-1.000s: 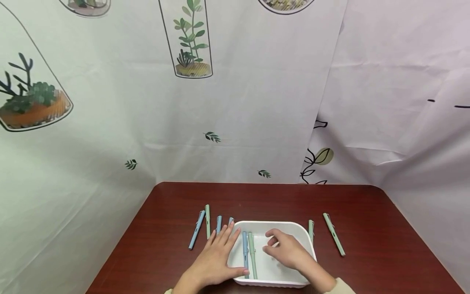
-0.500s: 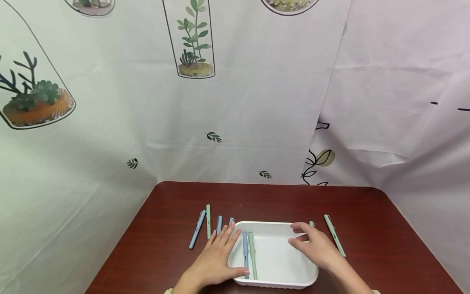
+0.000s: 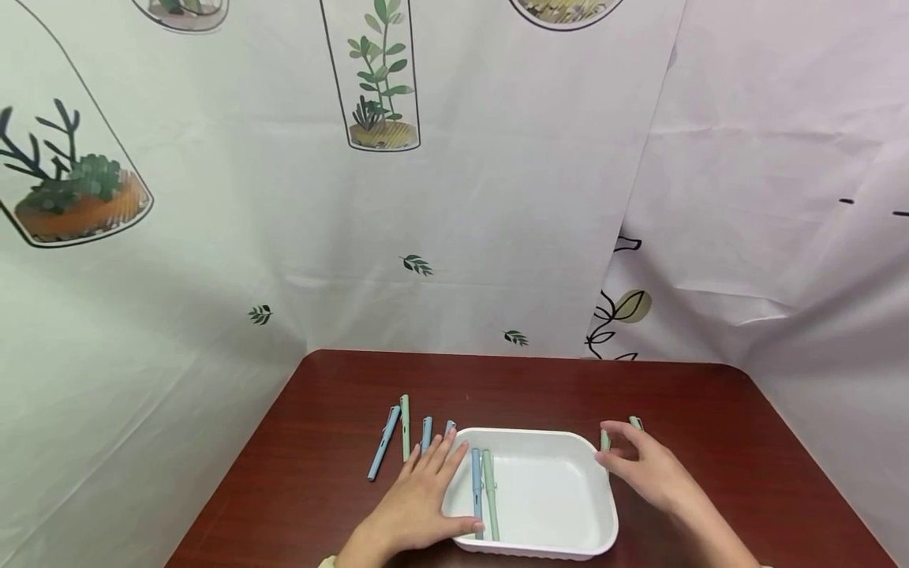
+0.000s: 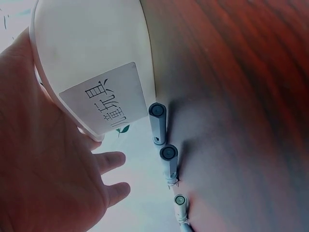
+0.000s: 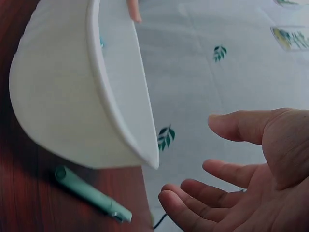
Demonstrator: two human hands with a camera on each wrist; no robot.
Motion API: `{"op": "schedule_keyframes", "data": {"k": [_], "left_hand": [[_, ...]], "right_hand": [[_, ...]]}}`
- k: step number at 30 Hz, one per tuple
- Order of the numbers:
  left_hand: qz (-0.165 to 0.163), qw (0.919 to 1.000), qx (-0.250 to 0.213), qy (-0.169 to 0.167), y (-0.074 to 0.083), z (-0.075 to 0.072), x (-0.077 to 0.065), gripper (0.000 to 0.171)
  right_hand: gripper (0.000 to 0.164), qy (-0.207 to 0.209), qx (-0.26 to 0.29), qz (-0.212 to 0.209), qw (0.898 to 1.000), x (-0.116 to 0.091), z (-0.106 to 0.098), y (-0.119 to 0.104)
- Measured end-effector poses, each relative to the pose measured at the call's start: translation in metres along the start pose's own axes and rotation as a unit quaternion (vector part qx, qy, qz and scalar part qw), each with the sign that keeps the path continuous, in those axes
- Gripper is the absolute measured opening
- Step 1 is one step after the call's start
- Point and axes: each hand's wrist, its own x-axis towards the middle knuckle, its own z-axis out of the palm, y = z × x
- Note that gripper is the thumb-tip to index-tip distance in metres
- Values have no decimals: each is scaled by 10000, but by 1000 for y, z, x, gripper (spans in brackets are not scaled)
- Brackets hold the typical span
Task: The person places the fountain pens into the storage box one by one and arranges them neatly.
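A white plastic tray point(image 3: 550, 497) sits at the table's front with a blue pen point(image 3: 476, 485) and a green pen point(image 3: 490, 493) lying side by side along its left inside. My left hand point(image 3: 419, 501) rests on the tray's left rim, fingers straight and spread, thumb over the near corner. Just past the tray's right rim is my right hand point(image 3: 656, 471), thumb and fingers apart with nothing between them. Right by its fingertips lies a green pen point(image 5: 91, 193), beside the tray on the table. Another green pen point(image 3: 635, 424) is mostly hidden behind that hand.
Left of the tray lie more pens: a blue pen point(image 3: 384, 443), a green pen point(image 3: 405, 428), and two blue ones partly covered by my left fingers. The dark red table point(image 3: 525, 394) ends at a patterned white cloth point(image 3: 469, 197). A printed label point(image 4: 107, 99) is on the tray's side.
My right hand has moved from above the inside of the tray rightward past its right rim, toward the green pen there. The left hand has stayed on the left rim.
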Motion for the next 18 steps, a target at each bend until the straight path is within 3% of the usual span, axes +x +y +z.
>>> {"op": "schedule_keyframes", "data": {"k": [18], "left_hand": [[3, 10000, 29, 23, 0, 1, 0, 105]], "right_hand": [[67, 377, -930, -418, 9941, 26, -14, 54]]}}
